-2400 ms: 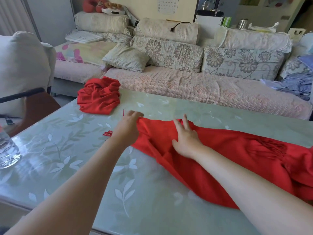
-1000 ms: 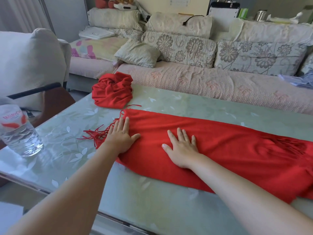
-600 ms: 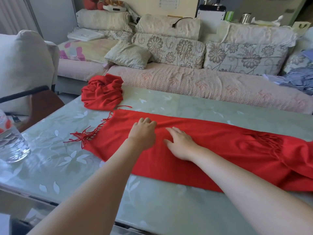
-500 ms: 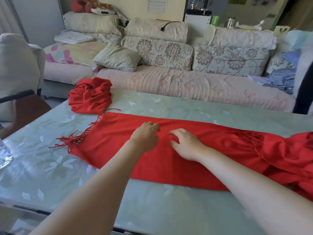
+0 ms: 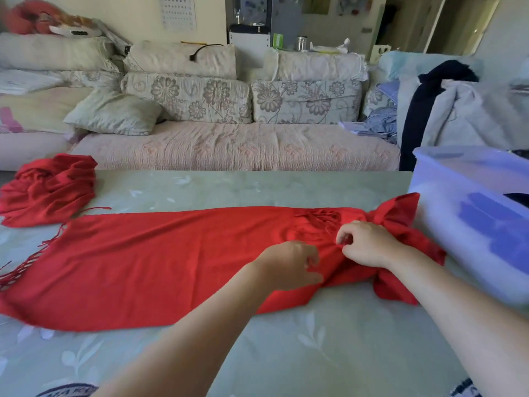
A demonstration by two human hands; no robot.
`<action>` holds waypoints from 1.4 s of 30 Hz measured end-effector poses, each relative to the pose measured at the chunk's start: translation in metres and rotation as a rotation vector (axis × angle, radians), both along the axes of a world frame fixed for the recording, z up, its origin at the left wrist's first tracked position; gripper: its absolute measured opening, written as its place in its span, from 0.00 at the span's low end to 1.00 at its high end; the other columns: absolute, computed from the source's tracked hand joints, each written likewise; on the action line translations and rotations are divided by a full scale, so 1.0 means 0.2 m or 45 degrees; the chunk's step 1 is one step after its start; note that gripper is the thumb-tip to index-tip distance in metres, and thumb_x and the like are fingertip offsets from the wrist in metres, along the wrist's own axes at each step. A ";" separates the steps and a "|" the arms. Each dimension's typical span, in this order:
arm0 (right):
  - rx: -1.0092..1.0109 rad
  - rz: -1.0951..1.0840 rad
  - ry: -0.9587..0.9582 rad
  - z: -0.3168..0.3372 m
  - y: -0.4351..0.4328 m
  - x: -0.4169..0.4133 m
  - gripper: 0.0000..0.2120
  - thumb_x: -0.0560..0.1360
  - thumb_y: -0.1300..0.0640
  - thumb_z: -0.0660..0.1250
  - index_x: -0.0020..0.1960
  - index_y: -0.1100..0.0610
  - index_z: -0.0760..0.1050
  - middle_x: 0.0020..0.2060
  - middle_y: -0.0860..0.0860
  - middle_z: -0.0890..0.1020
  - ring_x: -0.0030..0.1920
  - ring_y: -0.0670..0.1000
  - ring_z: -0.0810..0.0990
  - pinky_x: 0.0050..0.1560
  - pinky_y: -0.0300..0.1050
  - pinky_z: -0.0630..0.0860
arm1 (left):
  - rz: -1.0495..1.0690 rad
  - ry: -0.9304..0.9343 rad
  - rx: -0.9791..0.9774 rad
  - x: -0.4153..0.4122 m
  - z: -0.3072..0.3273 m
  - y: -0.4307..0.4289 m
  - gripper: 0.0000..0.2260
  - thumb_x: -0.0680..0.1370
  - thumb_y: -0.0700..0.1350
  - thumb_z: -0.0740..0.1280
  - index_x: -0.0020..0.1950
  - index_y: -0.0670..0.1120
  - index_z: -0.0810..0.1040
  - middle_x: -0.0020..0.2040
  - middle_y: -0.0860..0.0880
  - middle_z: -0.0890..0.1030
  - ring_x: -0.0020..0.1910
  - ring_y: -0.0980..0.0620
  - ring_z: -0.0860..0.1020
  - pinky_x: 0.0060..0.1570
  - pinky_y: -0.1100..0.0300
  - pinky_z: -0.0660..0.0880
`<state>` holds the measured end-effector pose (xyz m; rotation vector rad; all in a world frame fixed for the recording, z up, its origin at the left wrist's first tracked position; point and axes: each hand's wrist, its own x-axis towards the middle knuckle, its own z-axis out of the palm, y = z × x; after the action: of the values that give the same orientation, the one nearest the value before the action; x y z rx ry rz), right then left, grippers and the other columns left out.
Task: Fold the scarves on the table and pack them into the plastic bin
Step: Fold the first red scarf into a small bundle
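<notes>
A long red scarf lies spread across the table, its fringe at the left end and its right end bunched up against the plastic bin. My left hand rests on the scarf with its fingers curled, near the bunched part. My right hand sits just right of it, fingers curled and pinching the red cloth beside a tuft of fringe. A second red scarf lies crumpled at the table's far left. The bin is translucent, with something dark inside.
The table has a pale green leaf-patterned top. A sofa with floral cushions runs along its far side. Clothes are piled on a seat behind the bin.
Both hands have slid right along the scarf, from its middle to the bunched right end. The view turned right, so the bin came into sight. The scarf lies flatter than before.
</notes>
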<state>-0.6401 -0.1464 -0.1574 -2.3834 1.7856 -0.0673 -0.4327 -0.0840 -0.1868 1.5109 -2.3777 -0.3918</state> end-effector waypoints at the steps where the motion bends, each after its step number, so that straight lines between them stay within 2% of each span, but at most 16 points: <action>1: 0.025 0.016 0.158 -0.01 -0.01 -0.04 0.19 0.68 0.50 0.68 0.58 0.38 0.75 0.64 0.46 0.74 0.69 0.52 0.71 0.68 0.53 0.65 | -0.014 -0.067 -0.008 -0.02 -0.02 0.00 0.18 0.71 0.57 0.73 0.56 0.52 0.77 0.53 0.52 0.78 0.51 0.51 0.76 0.47 0.58 0.72; 3: 0.104 0.035 0.415 -0.04 -0.02 -0.12 0.35 0.68 0.50 0.68 0.73 0.38 0.63 0.77 0.51 0.60 0.77 0.55 0.58 0.74 0.60 0.55 | -0.059 -0.145 0.004 -0.05 -0.07 -0.02 0.22 0.69 0.56 0.75 0.59 0.52 0.76 0.54 0.50 0.77 0.52 0.50 0.75 0.48 0.56 0.73; 4: 0.105 0.036 0.468 -0.04 -0.03 -0.15 0.38 0.70 0.53 0.67 0.76 0.38 0.58 0.79 0.52 0.55 0.78 0.55 0.57 0.74 0.61 0.55 | -0.082 -0.121 0.030 -0.05 -0.08 -0.03 0.20 0.69 0.53 0.75 0.59 0.51 0.77 0.53 0.50 0.78 0.52 0.50 0.76 0.49 0.55 0.74; 8: -0.118 0.001 0.513 0.00 -0.09 -0.28 0.33 0.76 0.62 0.60 0.78 0.43 0.57 0.77 0.50 0.62 0.74 0.53 0.66 0.72 0.55 0.62 | 0.011 -0.077 0.044 0.00 -0.07 -0.08 0.13 0.74 0.43 0.69 0.58 0.49 0.80 0.53 0.49 0.82 0.53 0.47 0.79 0.52 0.57 0.74; 12: -0.177 -0.022 0.424 -0.02 -0.13 -0.36 0.38 0.72 0.56 0.65 0.79 0.45 0.56 0.79 0.53 0.57 0.79 0.54 0.55 0.75 0.56 0.55 | 0.073 -0.186 0.012 0.00 -0.05 -0.08 0.14 0.76 0.49 0.68 0.61 0.50 0.78 0.55 0.51 0.81 0.55 0.48 0.77 0.54 0.57 0.73; 15: -0.398 0.122 0.243 -0.02 -0.10 -0.34 0.38 0.67 0.46 0.69 0.76 0.43 0.63 0.75 0.54 0.63 0.74 0.57 0.61 0.71 0.54 0.60 | 0.068 -0.048 -0.160 -0.13 -0.06 -0.06 0.21 0.72 0.55 0.70 0.63 0.52 0.74 0.55 0.51 0.75 0.55 0.49 0.74 0.54 0.54 0.74; 18: -0.503 0.237 -0.012 0.00 -0.05 -0.29 0.33 0.62 0.39 0.70 0.66 0.44 0.70 0.60 0.51 0.70 0.62 0.56 0.72 0.62 0.52 0.70 | -0.081 -0.067 -0.300 -0.32 -0.09 -0.06 0.18 0.69 0.55 0.69 0.57 0.53 0.75 0.52 0.51 0.73 0.52 0.48 0.71 0.49 0.53 0.73; 21: -0.306 0.194 0.179 0.00 0.04 -0.31 0.39 0.57 0.34 0.72 0.62 0.47 0.64 0.56 0.51 0.68 0.57 0.56 0.73 0.57 0.53 0.72 | -0.075 -0.139 -0.344 -0.47 -0.13 -0.07 0.13 0.71 0.54 0.69 0.54 0.53 0.79 0.54 0.51 0.74 0.54 0.47 0.71 0.51 0.52 0.71; 24: -0.100 -0.004 0.303 -0.03 0.10 -0.39 0.40 0.62 0.48 0.75 0.68 0.47 0.59 0.61 0.54 0.65 0.62 0.59 0.71 0.56 0.56 0.72 | 0.044 -0.231 -0.262 -0.51 -0.16 -0.10 0.15 0.76 0.54 0.66 0.60 0.53 0.78 0.57 0.50 0.76 0.56 0.46 0.73 0.54 0.52 0.71; 27: -0.090 -0.019 0.214 -0.04 0.11 -0.49 0.35 0.70 0.69 0.66 0.70 0.48 0.59 0.61 0.55 0.65 0.57 0.60 0.75 0.51 0.54 0.75 | 0.084 -0.275 -0.276 -0.51 -0.14 -0.13 0.11 0.78 0.52 0.63 0.56 0.51 0.81 0.53 0.49 0.78 0.54 0.44 0.75 0.51 0.53 0.71; 29: -0.156 0.027 0.219 -0.03 0.09 -0.55 0.33 0.71 0.71 0.63 0.69 0.47 0.62 0.60 0.53 0.67 0.56 0.58 0.75 0.50 0.52 0.75 | 0.039 -0.352 -0.323 -0.53 -0.12 -0.13 0.11 0.79 0.51 0.61 0.54 0.51 0.81 0.52 0.49 0.78 0.54 0.46 0.74 0.51 0.54 0.69; 32: -0.234 0.075 0.453 0.01 0.07 -0.59 0.28 0.76 0.66 0.62 0.70 0.42 0.66 0.63 0.51 0.70 0.63 0.55 0.72 0.59 0.50 0.72 | -0.019 -0.296 -0.306 -0.56 -0.10 -0.11 0.11 0.77 0.51 0.59 0.49 0.51 0.80 0.48 0.52 0.78 0.52 0.48 0.72 0.51 0.54 0.68; 35: -0.064 -0.037 0.752 0.04 0.05 -0.60 0.23 0.81 0.56 0.58 0.73 0.40 0.68 0.70 0.50 0.70 0.71 0.56 0.66 0.69 0.53 0.62 | -0.090 -0.049 0.017 -0.58 -0.08 -0.06 0.10 0.75 0.49 0.60 0.44 0.47 0.79 0.44 0.50 0.80 0.46 0.49 0.75 0.48 0.54 0.72; 37: 0.103 -0.165 0.900 0.03 0.05 -0.59 0.24 0.77 0.52 0.61 0.73 0.43 0.68 0.72 0.50 0.70 0.73 0.57 0.63 0.71 0.60 0.58 | -0.178 -0.053 0.201 -0.59 -0.05 -0.02 0.07 0.76 0.47 0.63 0.45 0.47 0.80 0.45 0.50 0.82 0.46 0.51 0.77 0.48 0.58 0.73; 40: -0.035 -0.166 0.857 0.06 0.04 -0.52 0.24 0.74 0.48 0.61 0.69 0.48 0.72 0.69 0.53 0.71 0.70 0.58 0.66 0.69 0.59 0.60 | -0.155 0.039 0.348 -0.59 -0.02 -0.02 0.10 0.77 0.52 0.64 0.43 0.49 0.83 0.44 0.53 0.84 0.43 0.56 0.79 0.47 0.60 0.74; 42: -0.293 -0.118 0.575 0.08 0.02 -0.45 0.21 0.73 0.49 0.61 0.66 0.48 0.75 0.66 0.54 0.74 0.67 0.58 0.69 0.66 0.55 0.63 | -0.087 0.174 0.279 -0.58 -0.02 -0.06 0.12 0.77 0.51 0.62 0.38 0.49 0.80 0.40 0.52 0.83 0.40 0.55 0.79 0.46 0.57 0.76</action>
<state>-0.7298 -0.1421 -0.1423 -2.6336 2.1875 0.2938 -0.5477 -0.0957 -0.1912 1.4416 -2.3452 -0.7687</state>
